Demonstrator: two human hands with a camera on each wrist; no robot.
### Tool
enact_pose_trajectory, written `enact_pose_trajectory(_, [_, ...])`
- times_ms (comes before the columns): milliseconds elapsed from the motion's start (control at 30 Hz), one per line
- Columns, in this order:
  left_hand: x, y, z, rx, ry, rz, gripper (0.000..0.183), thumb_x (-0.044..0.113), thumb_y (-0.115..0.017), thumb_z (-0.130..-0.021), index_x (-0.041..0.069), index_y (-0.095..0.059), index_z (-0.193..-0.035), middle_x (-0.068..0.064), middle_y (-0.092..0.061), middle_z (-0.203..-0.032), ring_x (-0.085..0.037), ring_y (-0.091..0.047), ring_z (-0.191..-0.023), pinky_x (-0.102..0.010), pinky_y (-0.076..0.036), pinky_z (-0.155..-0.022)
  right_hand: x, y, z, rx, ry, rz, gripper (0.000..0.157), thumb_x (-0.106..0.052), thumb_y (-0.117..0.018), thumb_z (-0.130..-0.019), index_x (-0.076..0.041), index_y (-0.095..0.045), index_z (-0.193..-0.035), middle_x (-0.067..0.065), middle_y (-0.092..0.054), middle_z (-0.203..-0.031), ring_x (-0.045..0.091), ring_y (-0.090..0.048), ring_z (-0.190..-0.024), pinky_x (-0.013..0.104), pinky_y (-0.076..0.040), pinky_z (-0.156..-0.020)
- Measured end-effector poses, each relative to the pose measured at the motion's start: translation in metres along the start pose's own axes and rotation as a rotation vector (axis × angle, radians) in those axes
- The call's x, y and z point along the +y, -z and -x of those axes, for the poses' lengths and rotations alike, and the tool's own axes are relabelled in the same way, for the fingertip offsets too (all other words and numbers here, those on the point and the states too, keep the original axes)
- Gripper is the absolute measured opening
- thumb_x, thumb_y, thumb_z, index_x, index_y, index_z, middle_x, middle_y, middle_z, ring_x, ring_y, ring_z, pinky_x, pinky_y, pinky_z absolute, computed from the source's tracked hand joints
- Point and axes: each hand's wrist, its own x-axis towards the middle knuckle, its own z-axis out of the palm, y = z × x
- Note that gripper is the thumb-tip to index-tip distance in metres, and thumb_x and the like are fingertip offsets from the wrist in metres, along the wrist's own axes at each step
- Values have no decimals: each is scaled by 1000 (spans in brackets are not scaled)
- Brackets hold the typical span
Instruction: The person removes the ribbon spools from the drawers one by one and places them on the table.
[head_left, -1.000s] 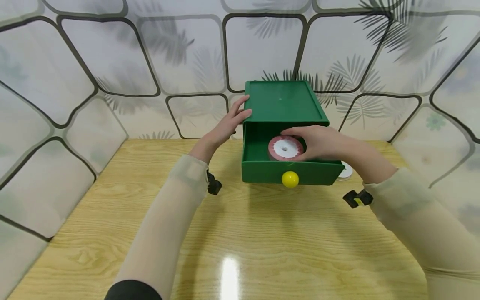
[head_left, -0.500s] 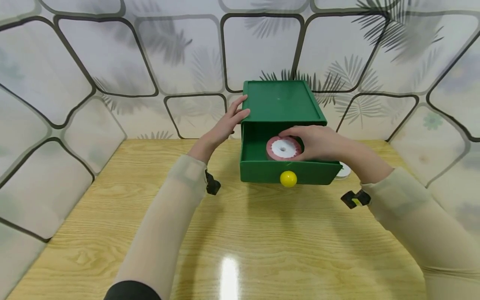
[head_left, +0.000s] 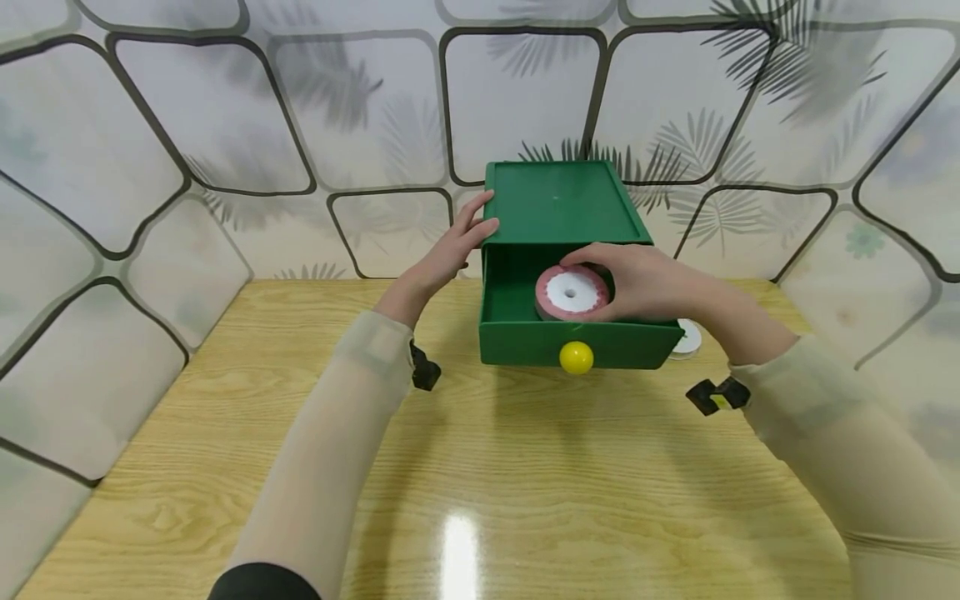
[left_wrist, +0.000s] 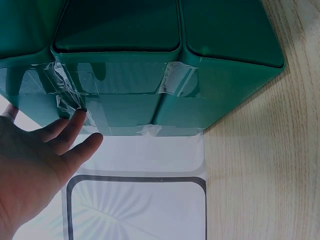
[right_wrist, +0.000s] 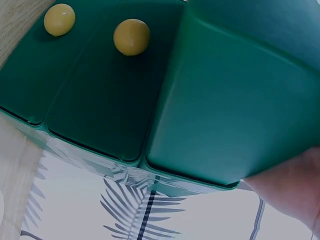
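Edging slightly upward and rightward since the earlier frame, a pink-rimmed spool (head_left: 558, 292) is moving with the right hand (head_left: 648, 283). At left, the left hand (head_left: 444, 252) is resting spread fingers against the green cabinet (head_left: 562, 204)'s left edge. Rightward, the spool is sitting inside the pulled-out top drawer (head_left: 517, 343), the right hand pinching it between thumb and fingers. Farther right, a white disc (head_left: 689, 338) is lying on the wooden table (head_left: 450, 450), partly hidden.

Room left of spool (head_left: 558, 292); drawer front (head_left: 528, 344) bars nearside.
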Motion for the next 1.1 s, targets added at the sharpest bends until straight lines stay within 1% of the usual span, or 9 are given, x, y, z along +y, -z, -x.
enact_pose_trajectory(233, [0, -1, -1, 4, -6, -5, 61, 40, -38, -103, 35, -10, -156, -9, -23, -157, -33, -35, -135, -65, -23, -102, -3, 7, 9, -14, -3, -119, 66, -22, -83, -79, -8, -53, -136, 11, -55, -129, 26, -54, -107, 47, -45, -89])
enact_pose_trajectory(367, [-1, -1, -1, 0, -9, -11, 61, 41, -38, -103, 35, -10, -156, -8, -22, -157, -32, -35, -135, -64, -24, -102, -2, 11, 14, 2, 24, -158, 66, -17, -84, -78, -7, -53, -136, 11, -54, -129, 26, -53, -107, 46, -46, -88])
enact_pose_trajectory(467, [0, -1, -1, -4, -8, -12, 61, 41, -38, -103, 35, -9, -156, -8, -21, -157, -32, -34, -135, -64, -24, -102, -1, 14, 18, 35, 49, -148, 67, -15, -85, -77, -6, -53, -135, 9, -56, -127, 24, -52, -105, 44, -46, -87])
enact_pose_trajectory(533, [0, -1, 0, -5, -6, -10, 61, 41, -38, -103, 35, -9, -156, -8, -20, -158, -32, -34, -135, -63, -24, -103, 1, 17, 21, 61, 50, -138, 68, -15, -85, -76, -7, -53, -136, 7, -56, -125, 21, -52, -103, 40, -46, -86])
enact_pose_trajectory(600, [0, 0, 0, -6, -3, -6, 61, 41, -37, -103, 35, -9, -156, -8, -20, -158, -32, -34, -135, -63, -23, -103, 3, 19, 25, 84, 40, -141, 69, -16, -86, -76, -8, -54, -136, 5, -57, -124, 19, -51, -102, 35, -46, -84])
enact_pose_trajectory(700, [1, -1, 0, -7, -2, -5, 61, 41, -37, -103, 35, -9, -156, -7, -20, -158, -32, -33, -135, -64, -23, -103, 5, 23, 32, 116, 15, -187, 69, -15, -85, -77, -10, -53, -137, 4, -56, -123, 18, -50, -101, 26, -44, -82])
enact_pose_trajectory(800, [3, -1, 1, -10, -1, -8, 61, 41, -37, -103, 35, -8, -157, -7, -20, -158, -32, -33, -136, -64, -22, -103, 9, 27, 40, 156, -3, -207, 69, -14, -84, -77, -12, -52, -139, 3, -54, -124, 17, -49, -101, 21, -42, -81])
enact_pose_trajectory(933, [4, -1, 3, -10, 4, -10, 61, 40, -36, -103, 34, -8, -157, -7, -20, -158, -33, -31, -137, -64, -21, -104, 13, 31, 51, 225, -9, -195, 71, -11, -83, -77, -15, -51, -140, 1, -53, -126, 13, -47, -103, 16, -39, -84])
enact_pose_trajectory(1100, [4, -2, 4, -8, 4, -9, 61, 40, -36, -103, 34, -8, -157, -7, -20, -158, -32, -31, -137, -64, -21, -104, 21, 34, 65, 313, -6, -200, 75, -4, -83, -74, -16, -52, -141, 0, -53, -127, 9, -45, -105, 14, -37, -85])
